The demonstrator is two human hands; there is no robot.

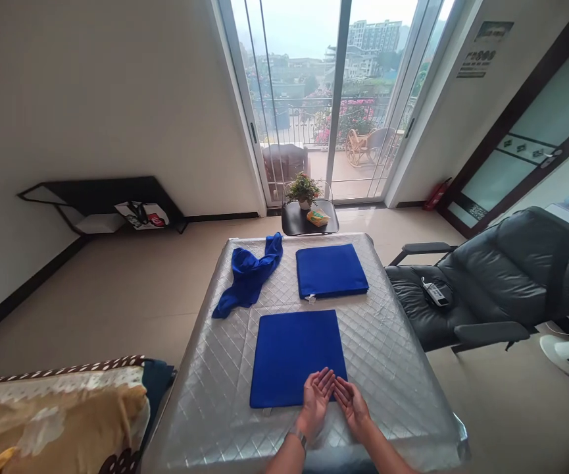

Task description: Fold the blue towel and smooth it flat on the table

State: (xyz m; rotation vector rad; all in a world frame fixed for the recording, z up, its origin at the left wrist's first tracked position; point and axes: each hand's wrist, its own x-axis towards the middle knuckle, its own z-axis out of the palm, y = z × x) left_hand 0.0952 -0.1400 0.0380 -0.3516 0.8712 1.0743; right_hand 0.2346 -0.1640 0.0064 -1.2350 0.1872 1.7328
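My left hand (316, 399) is open, palm turned up, over the near right corner of a flat blue square of folded cloth (294, 355). Close beside it, my right hand (352, 401) is also open with its palm up; the fingertips of both hands come near each other. Neither hand holds anything. Farther back lies a thicker blue square stack (332, 268) with a small white tag on its near edge. To its left, a crumpled blue cloth (250, 275) is spread loosely. All of these rest on a table with a silver quilted cover (383, 368).
A black chair (310, 218) with a potted plant (304, 189) and a small packet stands beyond the table. At the right is a dark reclining chair (491, 276) with a remote-like device (435, 292). A patterned blanket (62, 421) lies at lower left.
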